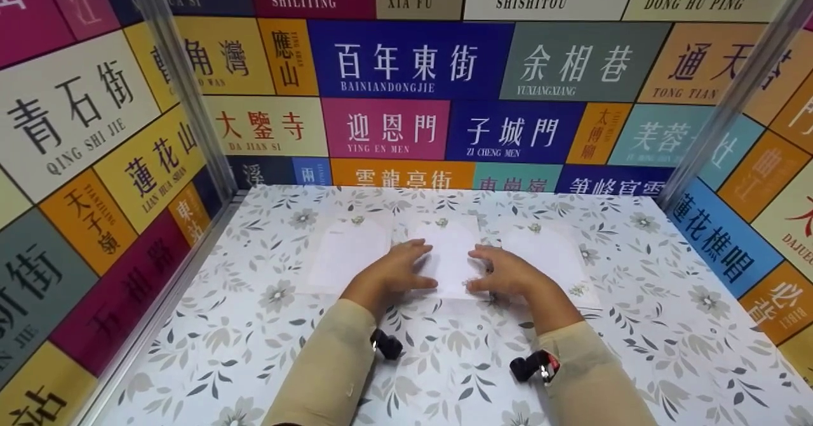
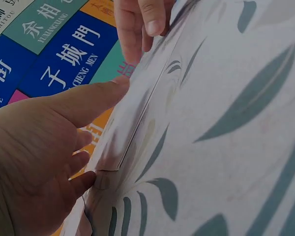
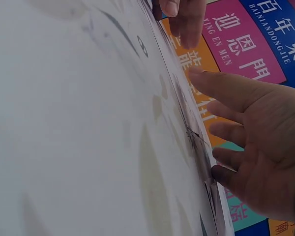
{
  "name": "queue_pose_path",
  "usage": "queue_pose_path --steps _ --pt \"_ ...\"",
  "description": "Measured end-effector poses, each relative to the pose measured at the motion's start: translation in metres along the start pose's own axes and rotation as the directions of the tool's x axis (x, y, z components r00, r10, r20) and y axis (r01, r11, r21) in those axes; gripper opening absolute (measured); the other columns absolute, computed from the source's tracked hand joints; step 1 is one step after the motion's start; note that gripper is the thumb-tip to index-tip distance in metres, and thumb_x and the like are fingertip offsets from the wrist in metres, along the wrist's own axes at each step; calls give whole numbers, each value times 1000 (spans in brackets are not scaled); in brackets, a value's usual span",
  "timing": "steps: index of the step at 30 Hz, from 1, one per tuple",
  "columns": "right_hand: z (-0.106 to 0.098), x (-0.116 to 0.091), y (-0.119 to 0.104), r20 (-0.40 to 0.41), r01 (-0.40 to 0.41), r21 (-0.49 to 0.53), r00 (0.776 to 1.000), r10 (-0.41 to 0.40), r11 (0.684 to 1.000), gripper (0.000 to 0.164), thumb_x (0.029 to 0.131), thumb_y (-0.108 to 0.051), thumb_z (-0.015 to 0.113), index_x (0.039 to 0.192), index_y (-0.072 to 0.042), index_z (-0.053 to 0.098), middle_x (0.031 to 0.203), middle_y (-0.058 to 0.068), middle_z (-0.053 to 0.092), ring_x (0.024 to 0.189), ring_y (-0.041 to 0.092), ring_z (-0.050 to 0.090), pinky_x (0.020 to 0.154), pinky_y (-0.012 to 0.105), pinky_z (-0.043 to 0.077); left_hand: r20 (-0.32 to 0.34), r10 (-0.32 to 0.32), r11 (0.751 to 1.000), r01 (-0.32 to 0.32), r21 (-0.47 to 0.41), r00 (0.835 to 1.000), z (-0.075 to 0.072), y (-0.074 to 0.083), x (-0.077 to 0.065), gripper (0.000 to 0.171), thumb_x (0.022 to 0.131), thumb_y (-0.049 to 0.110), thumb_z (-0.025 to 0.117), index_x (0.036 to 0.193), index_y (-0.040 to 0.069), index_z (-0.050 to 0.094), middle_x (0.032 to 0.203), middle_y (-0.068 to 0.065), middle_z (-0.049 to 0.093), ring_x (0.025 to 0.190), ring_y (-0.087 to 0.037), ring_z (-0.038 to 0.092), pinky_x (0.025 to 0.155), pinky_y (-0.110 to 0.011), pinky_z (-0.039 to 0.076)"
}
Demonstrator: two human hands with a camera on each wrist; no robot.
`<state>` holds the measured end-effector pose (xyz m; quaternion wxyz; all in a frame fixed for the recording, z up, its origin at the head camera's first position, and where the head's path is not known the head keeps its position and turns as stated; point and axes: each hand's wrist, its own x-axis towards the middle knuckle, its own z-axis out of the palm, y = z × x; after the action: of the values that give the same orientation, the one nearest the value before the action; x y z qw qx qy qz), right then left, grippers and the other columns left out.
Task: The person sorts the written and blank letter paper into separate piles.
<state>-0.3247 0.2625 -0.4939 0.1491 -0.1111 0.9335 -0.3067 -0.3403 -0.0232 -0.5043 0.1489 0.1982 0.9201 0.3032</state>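
Observation:
Three pale paper sheets lie in a row on the table in the head view, each with a small leafy print at its top. The middle sheet (image 1: 452, 254) lies between my two hands. My left hand (image 1: 395, 272) is at its left side, thumb and fingers spread apart, overlapping the edge of the left sheet (image 1: 346, 248). On the other side my right hand (image 1: 508, 273) mirrors it, near the right sheet (image 1: 549, 251). Both wrist views show loosely bent fingers close over the paper, with nothing gripped in the left hand (image 2: 44, 142) or the right hand (image 3: 270, 137).
A white cloth with grey leaves and flowers (image 1: 444, 362) covers the table. Colourful walls of Chinese place-name panels (image 1: 406, 58) stand at the back and both sides, with metal posts (image 1: 190, 89) at the corners. Small dark devices (image 1: 530, 367) are strapped to both wrists.

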Motion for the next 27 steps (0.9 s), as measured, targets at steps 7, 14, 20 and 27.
queue_pose_path --steps 7,14,20,27 --pt "1 -1 2 54 -7 -54 999 10 998 84 87 -43 88 160 -20 52 179 6 26 168 38 16 137 61 13 54 -49 994 44 100 997 3 5 -1 82 90 49 84 162 28 49 179 7 28 169 -23 20 138 -49 18" --pt "2 -1 3 60 -2 -40 998 5 999 84 88 -40 88 160 -18 51 180 7 26 168 39 16 136 61 13 51 -9 989 1 149 999 3 4 0 78 93 46 82 160 22 51 178 0 31 167 -26 24 138 -46 21" --pt "3 1 3 51 -5 -70 999 9 998 79 91 -40 85 160 -18 52 179 7 28 167 39 18 136 60 16 43 -14 990 7 143 999 4 5 0 76 93 46 82 159 22 53 178 0 32 167 -25 25 137 -45 22" --pt "3 4 2 41 -2 -74 999 5 997 72 94 -39 82 157 -16 56 177 9 31 166 41 21 136 60 17 16 -30 987 27 157 999 4 7 1 69 95 45 79 157 24 56 175 3 37 166 -25 27 137 -46 24"
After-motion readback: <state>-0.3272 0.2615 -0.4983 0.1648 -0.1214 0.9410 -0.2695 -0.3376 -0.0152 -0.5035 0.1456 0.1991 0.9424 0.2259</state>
